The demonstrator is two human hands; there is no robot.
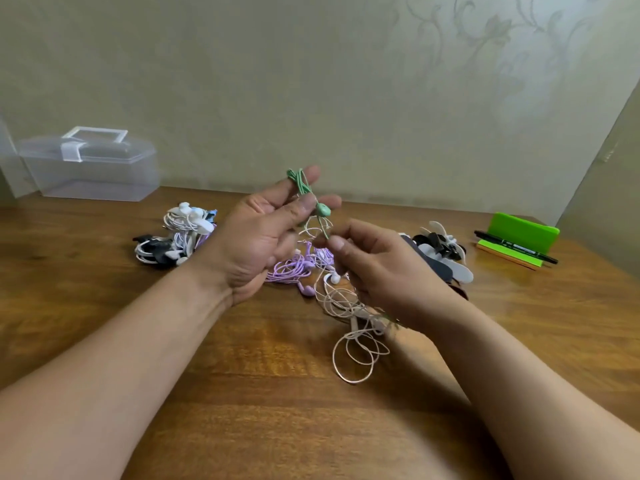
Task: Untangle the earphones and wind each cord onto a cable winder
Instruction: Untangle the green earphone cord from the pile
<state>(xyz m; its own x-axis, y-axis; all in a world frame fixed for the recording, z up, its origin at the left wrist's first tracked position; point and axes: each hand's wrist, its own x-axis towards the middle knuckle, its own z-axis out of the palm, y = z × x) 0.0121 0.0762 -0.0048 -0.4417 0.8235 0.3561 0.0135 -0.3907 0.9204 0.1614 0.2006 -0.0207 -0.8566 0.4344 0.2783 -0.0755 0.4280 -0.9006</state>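
Left hand (266,233) is raised over the middle of the table (242,410), palm turned inward and fingers half spread. The green earphone cord (300,181) is looped round its upper fingers, and the thumb tip presses the cord just above the green earbud (324,210). Right hand (377,268) is just beside and nearer, fingers curled in. Its thumb and forefinger pinch the same green cord a little below the earbud. A pale cord (356,344) hangs in loose loops under the right hand down to the table top; whether the right hand also grips it cannot be told. A white earbud (335,278) shows between the two hands. The purple earphones (294,268) lie coiled on the table under the hands, touching the pale tangle. Left of the left hand lies a heap of earphones already wound on winders (180,233), white and black. Right of the right hand is a pile of bare cable winders (446,251), black and white, partly hidden by the hand. At the far right a green stand (519,232) holds a black marker (516,247) lying across its front lip. At the far left, against the wall, stands a clear plastic box (90,168), lid on and handle folded flat; what is in it I cannot tell.
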